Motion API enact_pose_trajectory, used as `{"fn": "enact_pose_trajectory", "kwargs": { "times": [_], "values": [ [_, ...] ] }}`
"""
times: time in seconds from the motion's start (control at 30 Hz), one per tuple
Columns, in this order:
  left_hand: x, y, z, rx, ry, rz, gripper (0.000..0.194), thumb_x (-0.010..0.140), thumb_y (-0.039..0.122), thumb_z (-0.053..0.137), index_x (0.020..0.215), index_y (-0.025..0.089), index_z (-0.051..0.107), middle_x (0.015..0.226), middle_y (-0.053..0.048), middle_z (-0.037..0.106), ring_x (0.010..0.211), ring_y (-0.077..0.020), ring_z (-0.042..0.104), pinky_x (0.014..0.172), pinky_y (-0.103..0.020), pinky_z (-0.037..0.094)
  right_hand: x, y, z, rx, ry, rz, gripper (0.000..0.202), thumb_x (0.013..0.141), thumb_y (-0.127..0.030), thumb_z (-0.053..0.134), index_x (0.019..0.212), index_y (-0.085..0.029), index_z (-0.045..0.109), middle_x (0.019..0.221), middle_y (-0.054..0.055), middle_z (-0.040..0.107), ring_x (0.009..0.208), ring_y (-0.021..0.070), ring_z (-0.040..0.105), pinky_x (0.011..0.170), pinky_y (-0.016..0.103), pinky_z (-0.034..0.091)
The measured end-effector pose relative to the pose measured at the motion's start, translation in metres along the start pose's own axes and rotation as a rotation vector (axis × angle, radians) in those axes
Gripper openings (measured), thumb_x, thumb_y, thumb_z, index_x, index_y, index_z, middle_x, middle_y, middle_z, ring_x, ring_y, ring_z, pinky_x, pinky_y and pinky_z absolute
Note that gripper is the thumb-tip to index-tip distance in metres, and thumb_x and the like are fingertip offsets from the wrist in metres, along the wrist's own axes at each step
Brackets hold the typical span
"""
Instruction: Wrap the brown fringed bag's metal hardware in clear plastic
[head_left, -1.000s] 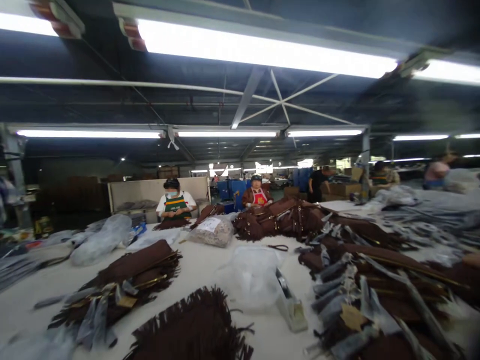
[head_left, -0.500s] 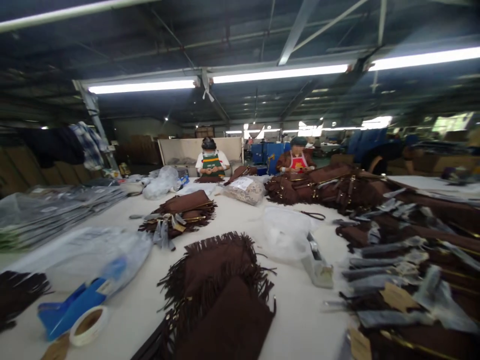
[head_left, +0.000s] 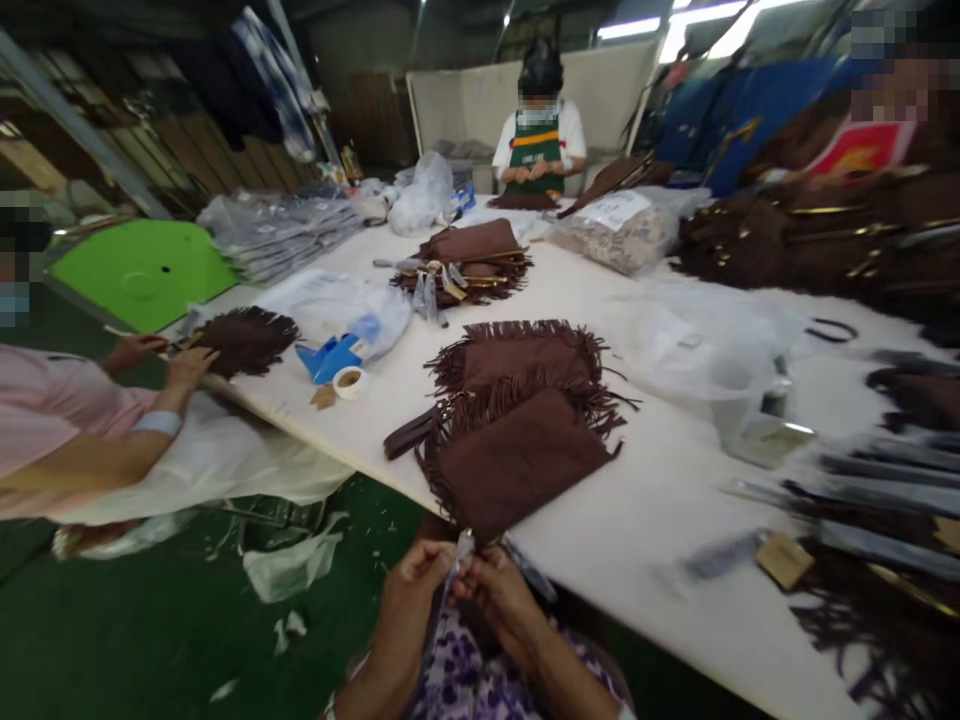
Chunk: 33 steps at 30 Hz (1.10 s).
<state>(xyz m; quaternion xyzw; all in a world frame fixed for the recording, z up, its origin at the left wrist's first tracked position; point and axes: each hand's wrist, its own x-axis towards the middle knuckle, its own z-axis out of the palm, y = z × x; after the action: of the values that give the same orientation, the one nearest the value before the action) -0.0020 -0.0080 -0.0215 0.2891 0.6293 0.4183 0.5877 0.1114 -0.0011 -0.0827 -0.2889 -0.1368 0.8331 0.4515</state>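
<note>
Workshop: dim room beyond the white table (head_left: 637,540), with a green floor (head_left: 330,640) under its near edge; I see a person in a green apron (head_left: 535,150) at the far side and a pink-sleeved person (head_left: 67,410) on the left.
Front pouch: brown and fringed, flat on the table at the near edge, right in front of me; its long axis slants from lower left to upper right, with the near corner toward my hands.
Wrist loop: brown (head_left: 411,432), off the pouches' left side, pointing left.
Rear pouch: brown (head_left: 525,355), just behind, its fringe upward and away from me.
Wrapped strap: film-covered, running from the front pouch (head_left: 517,465)'s near corner down toward the patterned clothing (head_left: 472,670).
Left hand (head_left: 420,572): narrow, thumb and fingers pinching the wrapped strap (head_left: 459,560); forearm rises from the bottom, tilting slightly right.
Right hand (head_left: 491,585): narrow too, fingertips closed on the same strap, touching or nearly touching my left; forearm angles up and left.
Tape roll: white (head_left: 350,383), beside a blue dispenser (head_left: 328,358), left of the pouches.
Right side: clear plastic bag (head_left: 690,335) and more brown fringed goods (head_left: 885,610).
</note>
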Motion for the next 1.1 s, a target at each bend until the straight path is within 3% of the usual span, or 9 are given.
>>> {"fn": "enact_pose_trajectory", "kwargs": {
  "times": [0.1, 0.3, 0.6, 0.73, 0.93, 1.1],
  "values": [
    [0.000, -0.005, -0.001, -0.114, 0.013, -0.050, 0.032, 0.070, 0.039, 0.077, 0.086, 0.013, 0.069, 0.076, -0.007, 0.070, 0.062, -0.0143, 0.059, 0.058, -0.023, 0.046, 0.004, 0.004, -0.004, -0.009, 0.073, -0.031, 0.031, 0.068, -0.033, 0.082, 0.081, -0.012, 0.064, 0.066, 0.000, 0.062, 0.052, 0.0082, 0.054, 0.052, 0.020, 0.044],
    [0.009, 0.000, -0.009, -0.239, -0.086, -0.248, 0.028, 0.068, 0.031, 0.078, 0.084, 0.010, 0.070, 0.068, -0.007, 0.068, 0.057, -0.0124, 0.058, 0.053, -0.020, 0.046, 0.011, 0.008, -0.013, -0.147, 0.162, -0.120, 0.034, 0.068, -0.038, 0.081, 0.079, -0.011, 0.065, 0.065, 0.001, 0.062, 0.049, 0.0066, 0.049, 0.048, 0.019, 0.037],
    [0.016, 0.008, -0.013, -0.288, -0.181, -0.360, 0.025, 0.068, 0.024, 0.077, 0.087, 0.010, 0.069, 0.066, -0.003, 0.063, 0.052, -0.0104, 0.054, 0.048, -0.020, 0.044, 0.008, 0.002, -0.005, -0.231, 0.246, -0.129, 0.042, 0.064, -0.046, 0.082, 0.077, -0.011, 0.063, 0.061, 0.000, 0.058, 0.048, 0.0067, 0.046, 0.048, 0.020, 0.033],
    [0.018, 0.004, -0.013, -0.273, -0.184, -0.292, 0.020, 0.070, 0.026, 0.074, 0.082, 0.013, 0.065, 0.065, -0.003, 0.063, 0.051, -0.0108, 0.052, 0.045, -0.021, 0.041, 0.007, -0.001, -0.001, -0.279, 0.259, -0.136, 0.042, 0.065, -0.048, 0.080, 0.075, -0.012, 0.060, 0.060, 0.000, 0.057, 0.047, 0.0069, 0.045, 0.048, 0.020, 0.033],
    [0.018, -0.001, -0.013, 0.032, -0.107, -0.080, 0.026, 0.077, 0.040, 0.065, 0.077, 0.014, 0.063, 0.063, -0.003, 0.065, 0.050, -0.0127, 0.053, 0.046, -0.022, 0.037, 0.009, -0.001, 0.001, -0.387, 0.301, -0.129, 0.044, 0.064, -0.052, 0.077, 0.070, -0.013, 0.058, 0.053, -0.002, 0.053, 0.043, 0.0067, 0.041, 0.046, 0.021, 0.030],
    [0.017, 0.004, -0.018, 0.153, -0.144, -0.066, 0.032, 0.080, 0.045, 0.060, 0.083, 0.014, 0.064, 0.054, -0.003, 0.064, 0.046, -0.0141, 0.051, 0.048, -0.024, 0.037, 0.011, -0.004, 0.007, -0.487, 0.313, -0.133, 0.049, 0.062, -0.060, 0.073, 0.069, -0.015, 0.057, 0.047, -0.004, 0.048, 0.041, 0.0079, 0.039, 0.044, 0.022, 0.030]
  ]
}}
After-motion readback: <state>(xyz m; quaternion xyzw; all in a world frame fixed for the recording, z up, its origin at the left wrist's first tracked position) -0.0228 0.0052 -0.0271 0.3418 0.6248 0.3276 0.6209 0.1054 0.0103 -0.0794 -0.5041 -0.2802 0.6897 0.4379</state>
